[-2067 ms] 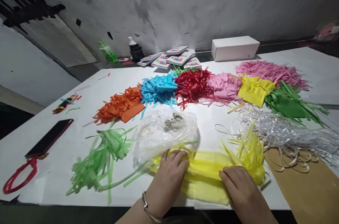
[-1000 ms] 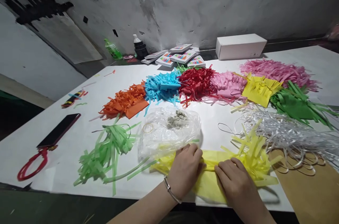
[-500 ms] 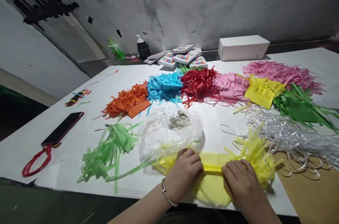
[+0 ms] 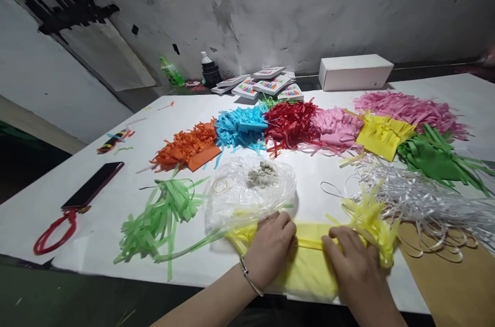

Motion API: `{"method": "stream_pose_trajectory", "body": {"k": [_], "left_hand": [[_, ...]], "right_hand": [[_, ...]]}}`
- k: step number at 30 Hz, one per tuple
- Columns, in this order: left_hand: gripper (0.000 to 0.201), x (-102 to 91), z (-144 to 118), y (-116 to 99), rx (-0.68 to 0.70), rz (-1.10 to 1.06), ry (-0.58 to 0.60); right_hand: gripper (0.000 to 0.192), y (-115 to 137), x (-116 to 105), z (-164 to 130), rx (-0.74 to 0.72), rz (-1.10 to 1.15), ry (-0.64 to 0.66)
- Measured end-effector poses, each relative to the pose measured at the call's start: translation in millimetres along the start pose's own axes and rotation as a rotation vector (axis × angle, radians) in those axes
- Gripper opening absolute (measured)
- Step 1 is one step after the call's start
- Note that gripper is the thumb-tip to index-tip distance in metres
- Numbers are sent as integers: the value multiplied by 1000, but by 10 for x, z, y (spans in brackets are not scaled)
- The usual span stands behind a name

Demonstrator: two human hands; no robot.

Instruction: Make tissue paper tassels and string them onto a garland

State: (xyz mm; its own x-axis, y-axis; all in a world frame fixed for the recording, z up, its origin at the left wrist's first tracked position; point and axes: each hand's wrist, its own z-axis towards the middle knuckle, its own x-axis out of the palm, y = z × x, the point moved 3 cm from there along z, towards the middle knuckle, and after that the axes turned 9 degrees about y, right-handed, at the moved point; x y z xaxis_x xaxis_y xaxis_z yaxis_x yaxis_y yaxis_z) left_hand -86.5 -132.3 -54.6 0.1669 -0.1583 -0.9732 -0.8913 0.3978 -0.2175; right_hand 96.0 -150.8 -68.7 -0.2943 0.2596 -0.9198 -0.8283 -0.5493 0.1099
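A sheet of yellow tissue paper (image 4: 309, 270) with fringed ends lies at the table's near edge, a narrow rolled fold running across its middle. My left hand (image 4: 273, 247), with a silver bracelet at the wrist, has its fingers curled over the left part of this fold. On the right part, my right hand (image 4: 353, 260) grips the same fold, its fingers bent and its thumb toward the middle. The cut yellow strips (image 4: 371, 224) bunch up beyond my right hand. Both hands hide some of the paper beneath them.
Ahead lies a clear plastic bag (image 4: 232, 198) with a grey lump (image 4: 263, 175) on it. Green strips (image 4: 154, 218) and a phone (image 4: 93, 185) are at left, white string (image 4: 417, 198) at right. Colored fringe bundles (image 4: 290, 123) line the back, before a white box (image 4: 356, 73).
The fingers of my right hand have lifted and spread slightly on the fold. The rolled band looks a little thinner and flatter. My left hand has barely shifted.
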Motion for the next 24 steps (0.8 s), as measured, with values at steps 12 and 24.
{"method": "stream_pose_trajectory", "body": {"k": [12, 24], "left_hand": [[14, 23, -19, 2, 298, 35, -124], [17, 48, 17, 132, 335, -206, -86]], "right_hand": [[24, 154, 151, 179, -92, 201, -34], [25, 211, 212, 175, -90, 270, -7]]}}
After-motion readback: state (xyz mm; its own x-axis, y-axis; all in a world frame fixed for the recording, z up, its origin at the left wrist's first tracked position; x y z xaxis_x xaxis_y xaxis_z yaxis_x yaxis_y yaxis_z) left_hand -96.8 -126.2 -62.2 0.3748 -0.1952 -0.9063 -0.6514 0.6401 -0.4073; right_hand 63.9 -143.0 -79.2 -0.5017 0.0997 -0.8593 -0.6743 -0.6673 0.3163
